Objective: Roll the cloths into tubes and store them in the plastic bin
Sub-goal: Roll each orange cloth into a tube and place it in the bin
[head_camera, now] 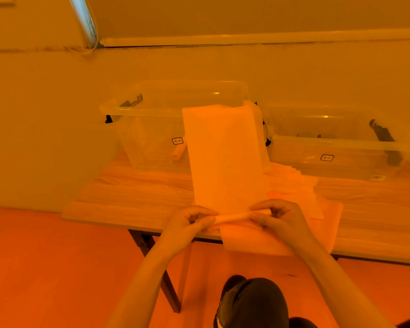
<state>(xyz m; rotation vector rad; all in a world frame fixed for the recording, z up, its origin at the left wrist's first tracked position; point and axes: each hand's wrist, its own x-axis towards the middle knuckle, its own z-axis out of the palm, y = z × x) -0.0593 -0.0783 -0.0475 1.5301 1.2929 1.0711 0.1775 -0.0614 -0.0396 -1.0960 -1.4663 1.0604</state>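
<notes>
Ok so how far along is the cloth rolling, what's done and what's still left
Done: one rolled cloth seems to lie already in the left plastic bin.

In hand: the left hand and right hand pinch the near edge of a cloth, which is only just rolled; most of it lies flat, stretching away toward the bins.

Left: finishing this roll, binning it, then the flat cloths still on the table.

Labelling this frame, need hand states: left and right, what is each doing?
Left hand: pinches the rolled end of the cloth.
Right hand: pinches the same roll.
</notes>
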